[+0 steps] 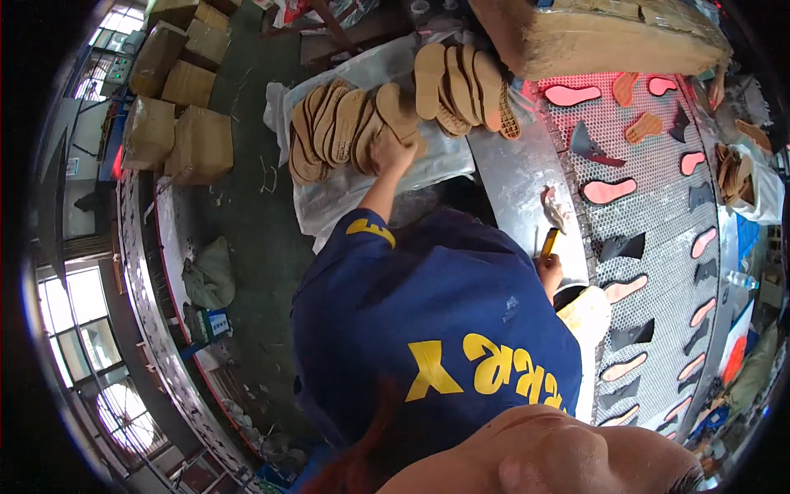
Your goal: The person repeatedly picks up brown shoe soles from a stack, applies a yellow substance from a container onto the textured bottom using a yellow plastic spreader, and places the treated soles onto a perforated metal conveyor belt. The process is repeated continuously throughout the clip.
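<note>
My left hand [392, 153] reaches forward to a row of tan shoe soles, its fingers closed on the edge of one sole [397, 109]. More tan soles [319, 123] overlap to its left, some showing a grid-like tread. My right hand [550, 272] is partly hidden by my body and closed around the yellow handle of a brush [549, 242]. The brush's head lies over a bare metal plate [527, 177], beside a whitish, brown-stained clump [552, 207].
A mesh conveyor [658, 177] to the right carries pink insoles [610, 191], black pieces [623, 247] and tan soles. A second pile of soles [461, 86] stands ahead. Cardboard boxes [200, 144] are stacked at left; a large carton [625, 45] sits at the far right.
</note>
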The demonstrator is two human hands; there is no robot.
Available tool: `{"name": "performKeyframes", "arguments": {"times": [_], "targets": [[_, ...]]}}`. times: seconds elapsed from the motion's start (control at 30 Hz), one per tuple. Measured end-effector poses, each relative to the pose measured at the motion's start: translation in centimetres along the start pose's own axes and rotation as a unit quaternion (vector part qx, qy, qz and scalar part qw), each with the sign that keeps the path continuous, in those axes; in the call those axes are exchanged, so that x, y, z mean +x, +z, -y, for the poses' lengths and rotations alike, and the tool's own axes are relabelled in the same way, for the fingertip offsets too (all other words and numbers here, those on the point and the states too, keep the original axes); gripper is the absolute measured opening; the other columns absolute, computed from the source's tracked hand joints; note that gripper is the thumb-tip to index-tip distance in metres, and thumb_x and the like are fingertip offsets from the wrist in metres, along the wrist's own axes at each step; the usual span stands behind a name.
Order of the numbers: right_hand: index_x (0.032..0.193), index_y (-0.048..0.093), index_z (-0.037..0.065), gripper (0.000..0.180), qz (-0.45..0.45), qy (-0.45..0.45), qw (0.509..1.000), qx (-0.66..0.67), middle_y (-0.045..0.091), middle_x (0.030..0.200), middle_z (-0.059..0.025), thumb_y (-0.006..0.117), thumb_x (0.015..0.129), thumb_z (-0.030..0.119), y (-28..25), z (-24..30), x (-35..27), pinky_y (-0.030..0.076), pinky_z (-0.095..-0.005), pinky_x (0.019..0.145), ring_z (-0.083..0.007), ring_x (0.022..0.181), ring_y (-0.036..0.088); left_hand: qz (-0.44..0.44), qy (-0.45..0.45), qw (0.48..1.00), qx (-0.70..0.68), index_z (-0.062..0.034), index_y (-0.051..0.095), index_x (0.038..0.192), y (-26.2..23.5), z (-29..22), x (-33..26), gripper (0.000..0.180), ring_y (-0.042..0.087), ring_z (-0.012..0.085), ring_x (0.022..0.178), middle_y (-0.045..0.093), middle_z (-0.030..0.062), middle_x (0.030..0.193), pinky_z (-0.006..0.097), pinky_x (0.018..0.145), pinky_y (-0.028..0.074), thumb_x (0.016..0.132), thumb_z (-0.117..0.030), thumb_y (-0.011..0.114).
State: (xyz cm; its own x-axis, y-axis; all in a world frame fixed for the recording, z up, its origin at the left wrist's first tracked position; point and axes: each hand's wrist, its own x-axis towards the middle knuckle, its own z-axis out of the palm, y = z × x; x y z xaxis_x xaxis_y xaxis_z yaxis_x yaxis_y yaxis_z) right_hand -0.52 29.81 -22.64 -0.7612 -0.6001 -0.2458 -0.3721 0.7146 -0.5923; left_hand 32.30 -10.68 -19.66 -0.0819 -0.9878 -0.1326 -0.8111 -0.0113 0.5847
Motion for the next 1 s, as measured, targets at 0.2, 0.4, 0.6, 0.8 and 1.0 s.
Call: {"name": "performKeyframes", "arguments": {"times": [0.2,0.4,0.6,0.8,1.0], "targets": [[0.092,0.063,-0.001,0.021,-0.033,-0.07,0.997,0.026,0.066,0.079,-0.0188,0.065,0.082,0.017,-0.6,-0.5,-0.2,0.05,-0.0418,0.069,-0.0337,0.073,0.064,0.015,-0.098,0.984,0.148,-0.0207,0.005,0.155,2.0,-5.4,-3.9,0.123,-0.007,0.0526,0.142,-0.002,0.029,0.157,0.068,0.109,-0.005,0.064,-0.072,0.07],[0.09,0.063,-0.001,0.019,-0.048,-0.065,0.995,0.065,0.064,0.081,-0.0189,0.07,0.079,0.013,-1.2,2.5,0.6,0.049,-0.042,0.068,-0.0343,0.076,0.064,0.02,-0.205,0.955,0.216,-0.0187,0.014,0.153,2.8,-7.1,0.7,0.097,0.018,0.0502,0.139,0.019,0.0312,0.15,0.063,0.109,0.02,0.076,-0.035,0.071],[0.088,0.063,-0.001,0.018,-0.123,-0.016,0.985,0.123,0.061,0.072,-0.0133,0.072,0.077,0.009,-1.4,0.4,-0.3,0.048,-0.0363,0.064,-0.0252,0.067,0.06,-0.051,-0.167,0.977,0.125,-0.0127,0.045,0.14,0.2,-6.1,0.8,0.075,0.046,0.0393,0.124,0.045,0.0241,0.134,0.053,0.092,0.045,0.071,-0.016,0.072],[0.093,0.065,-0.002,0.026,-0.134,0.019,0.982,0.129,0.065,0.078,-0.0163,0.073,0.077,0.016,-1.9,-1.5,-2.6,0.05,-0.0387,0.068,-0.0282,0.072,0.063,-0.073,-0.389,0.839,-0.374,-0.0015,0.061,0.117,-5.1,-10.3,6.4,0.041,0.066,0.0286,0.086,0.068,0.0135,0.084,0.042,0.069,0.051,0.078,-0.014,0.067],[0.097,0.063,-0.002,0.02,-0.125,0.035,0.979,0.16,0.062,0.074,-0.0089,0.069,0.083,0.012,-2.6,-2.4,-2.4,0.047,-0.0311,0.062,-0.016,0.067,0.059,-0.172,0.02,0.934,-0.314,-0.007,0.056,0.132,-4.7,-19.0,3.4,0.053,0.056,0.0231,0.069,0.06,0.0169,0.089,0.039,0.062,0.045,0.08,-0.011,0.063]]}}
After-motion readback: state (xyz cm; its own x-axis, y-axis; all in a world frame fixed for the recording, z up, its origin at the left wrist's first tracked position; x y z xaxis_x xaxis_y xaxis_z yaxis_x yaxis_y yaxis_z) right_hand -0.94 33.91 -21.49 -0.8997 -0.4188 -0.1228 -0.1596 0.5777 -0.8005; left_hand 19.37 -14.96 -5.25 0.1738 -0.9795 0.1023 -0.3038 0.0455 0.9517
